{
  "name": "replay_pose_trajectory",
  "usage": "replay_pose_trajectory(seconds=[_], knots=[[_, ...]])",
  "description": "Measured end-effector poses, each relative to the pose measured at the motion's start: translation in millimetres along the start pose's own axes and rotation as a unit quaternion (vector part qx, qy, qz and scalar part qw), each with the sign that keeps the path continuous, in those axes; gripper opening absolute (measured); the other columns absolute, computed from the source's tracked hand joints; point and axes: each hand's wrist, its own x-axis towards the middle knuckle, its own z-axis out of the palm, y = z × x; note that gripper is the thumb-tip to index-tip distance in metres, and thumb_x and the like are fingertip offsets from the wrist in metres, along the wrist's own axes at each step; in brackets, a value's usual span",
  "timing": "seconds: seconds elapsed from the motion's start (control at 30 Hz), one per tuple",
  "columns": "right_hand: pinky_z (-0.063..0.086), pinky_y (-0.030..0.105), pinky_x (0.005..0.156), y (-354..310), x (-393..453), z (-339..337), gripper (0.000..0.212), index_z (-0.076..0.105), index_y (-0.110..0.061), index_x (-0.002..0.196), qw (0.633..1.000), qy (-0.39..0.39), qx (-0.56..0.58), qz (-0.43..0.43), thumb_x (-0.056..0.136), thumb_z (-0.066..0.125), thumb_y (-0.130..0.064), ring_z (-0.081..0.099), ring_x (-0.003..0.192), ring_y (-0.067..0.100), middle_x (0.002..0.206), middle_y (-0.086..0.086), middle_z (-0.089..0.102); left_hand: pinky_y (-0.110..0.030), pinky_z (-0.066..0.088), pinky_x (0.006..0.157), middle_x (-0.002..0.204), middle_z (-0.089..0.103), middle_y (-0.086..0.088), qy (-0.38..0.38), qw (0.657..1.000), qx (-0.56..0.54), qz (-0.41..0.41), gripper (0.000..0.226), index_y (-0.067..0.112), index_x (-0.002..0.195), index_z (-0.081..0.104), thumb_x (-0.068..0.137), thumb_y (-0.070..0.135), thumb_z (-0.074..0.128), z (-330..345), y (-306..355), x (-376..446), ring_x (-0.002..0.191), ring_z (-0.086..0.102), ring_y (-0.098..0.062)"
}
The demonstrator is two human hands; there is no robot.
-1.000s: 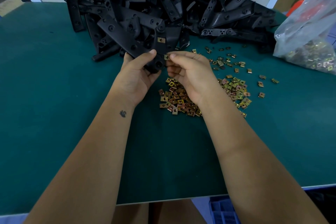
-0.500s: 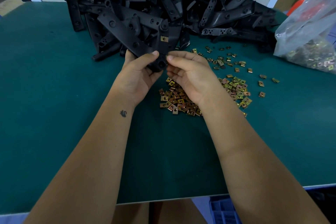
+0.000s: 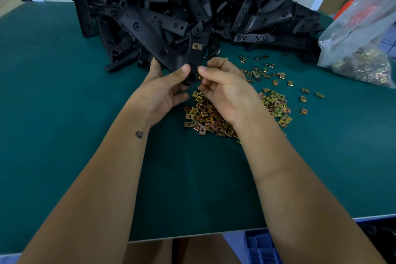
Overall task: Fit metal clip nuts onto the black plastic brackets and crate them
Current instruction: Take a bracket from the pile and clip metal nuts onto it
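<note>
The left hand (image 3: 165, 90) grips the near end of a long black plastic bracket (image 3: 154, 34), thumb curled over its top face, holding it above the dark green counter (image 3: 64, 113). One brass-coloured metal clip nut (image 3: 197, 46) already sits on the bracket's upright arm. The right hand (image 3: 227, 90) has its thumb and fingers curled at the bracket's lower end, pinching what looks like a small clip nut, mostly hidden. Beneath the hands lies a loose heap of clip nuts (image 3: 205, 118), with a pile of black brackets (image 3: 214, 2) behind and a clear plastic bag of nuts (image 3: 360, 49) at the right.
</note>
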Motion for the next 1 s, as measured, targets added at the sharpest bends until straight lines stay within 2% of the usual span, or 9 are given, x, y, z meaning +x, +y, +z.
replay_pose_trajectory(seconds=[0.23, 0.53, 0.67, 0.77, 0.87, 1.0], knots=[[0.05, 0.022, 0.061, 0.1, -1.8, -1.6, 0.027, 0.054, -0.017, 0.078, 1.0, -0.029, -0.005, 0.006, 0.084, 0.064, 0.007, 0.055, 0.053, 0.005, 0.061, -0.006, 0.059, -0.018, 0.039, 0.051, 0.109, 0.064, 0.008, -0.024, 0.999, 0.0, -0.036, 0.056, 0.034, 0.132, 0.044, 0.085, 0.024, 0.071, -2.6, 4.0, -2.9, 0.076, 0.059, -0.008], [0.047, 0.025, 0.066, 1.0, -2.8, -1.7, 0.029, 0.052, -0.016, 0.077, 1.0, -0.028, -0.01, 0.007, 0.083, 0.062, 0.01, 0.053, 0.052, 0.008, 0.061, -0.002, 0.059, -0.018, 0.037, 0.049, 0.112, 0.065, 0.015, -0.032, 0.999, 0.016, -0.038, 0.061, 0.039, 0.132, 0.041, 0.084, 0.022, 0.074, -1.1, 5.4, -5.0, 0.08, 0.06, -0.005], [0.046, 0.024, 0.066, 1.6, -3.6, -0.9, 0.029, 0.052, -0.015, 0.077, 0.999, -0.033, -0.008, 0.005, 0.083, 0.061, 0.012, 0.054, 0.052, 0.007, 0.064, 0.0, 0.06, -0.018, 0.04, 0.05, 0.111, 0.066, 0.016, -0.041, 0.998, 0.034, -0.028, 0.066, 0.041, 0.138, 0.038, 0.086, 0.022, 0.074, -0.1, 3.6, -4.7, 0.084, 0.059, -0.006], [0.048, 0.02, 0.06, 0.7, -3.7, -1.8, 0.029, 0.051, -0.015, 0.078, 0.999, -0.033, -0.012, 0.001, 0.084, 0.061, 0.012, 0.054, 0.054, 0.007, 0.064, 0.0, 0.061, -0.019, 0.044, 0.052, 0.118, 0.065, 0.013, -0.038, 0.998, 0.051, -0.022, 0.072, 0.039, 0.144, 0.035, 0.085, 0.023, 0.074, -0.3, 3.1, -4.5, 0.092, 0.06, -0.009], [0.049, 0.019, 0.058, -0.7, -3.8, -2.6, 0.028, 0.052, -0.014, 0.079, 0.999, -0.031, -0.028, -0.012, 0.083, 0.061, 0.013, 0.054, 0.053, 0.007, 0.06, -0.002, 0.061, -0.021, 0.047, 0.055, 0.112, 0.068, 0.012, -0.049, 0.997, 0.061, -0.016, 0.076, 0.036, 0.146, 0.032, 0.083, 0.025, 0.074, -0.2, 1.6, -4.2, 0.089, 0.065, -0.01], [0.05, 0.021, 0.062, -1.4, -4.1, -0.5, 0.027, 0.052, -0.013, 0.082, 0.998, -0.031, -0.042, -0.028, 0.084, 0.062, 0.012, 0.055, 0.054, 0.007, 0.058, -0.004, 0.062, -0.026, 0.053, 0.062, 0.109, 0.068, 0.006, -0.067, 0.997, 0.047, -0.004, 0.067, 0.034, 0.144, 0.034, 0.087, 0.022, 0.069, -0.6, 0.8, -3.0, 0.085, 0.065, -0.014]])
